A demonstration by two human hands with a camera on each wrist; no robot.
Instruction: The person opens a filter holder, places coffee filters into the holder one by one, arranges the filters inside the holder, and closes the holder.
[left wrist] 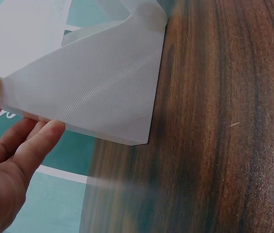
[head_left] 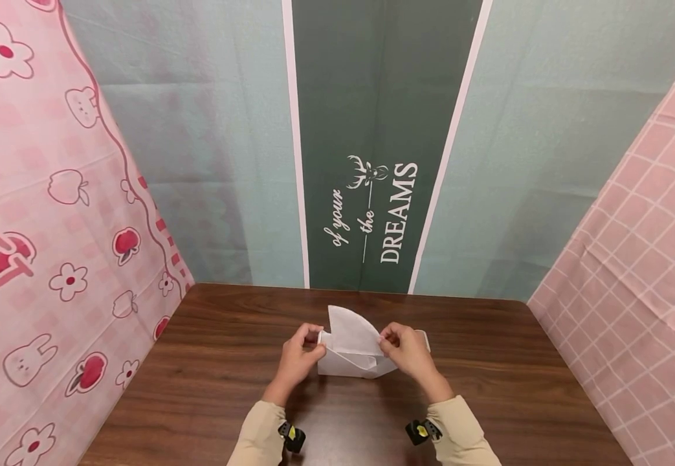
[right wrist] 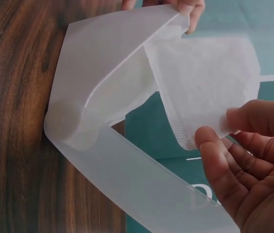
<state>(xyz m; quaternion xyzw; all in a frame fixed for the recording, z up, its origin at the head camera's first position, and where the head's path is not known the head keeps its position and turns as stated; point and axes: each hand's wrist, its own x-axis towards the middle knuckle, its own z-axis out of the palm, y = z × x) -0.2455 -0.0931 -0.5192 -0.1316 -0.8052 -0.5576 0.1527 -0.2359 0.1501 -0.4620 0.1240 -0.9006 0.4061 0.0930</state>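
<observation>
A white folding plastic case stands spread on its edge on the table, its two panels meeting at a rounded corner. My left hand pinches the left end of the case between thumb and fingers. Out of the case rises a white, cloth-like face mask with an embossed edge. With thumb and index finger, my right hand pinches the mask's lower corner in the right wrist view. The mask's inner end is hidden behind the case's near panel. The translucent second panel slants past beneath my right hand.
A dark wood table bears the case near its middle. Behind it hangs a green cloth with white lettering. Pink patterned cloths stand along both sides.
</observation>
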